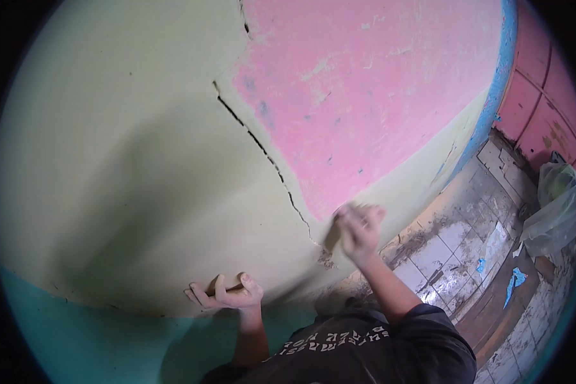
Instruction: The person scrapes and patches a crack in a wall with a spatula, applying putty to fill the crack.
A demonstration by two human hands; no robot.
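Note:
My right hand (361, 232) is closed and smeared by motion, close to the wall at the lower tip of the pink patch (365, 96). Against its left side shows a dark, flat scraper-like piece (332, 235), too blurred to name surely. Just below it is a rough brown chipped spot (327, 258). A long dark crack (262, 146) runs down the pale wall (141, 160) toward that spot. Lower left, my left hand (227, 293) is against or close to the wall, palm up, its fingers bent and apart. Nothing shows clearly in it.
A teal band (77, 333) covers the lower wall. To the right, the tiled floor (438, 253) is dirty, with debris and blue scraps (515, 281). A clear plastic bag (550, 208) lies near the pink door-like panel (544, 83). Blue trim (493, 89) edges the wall.

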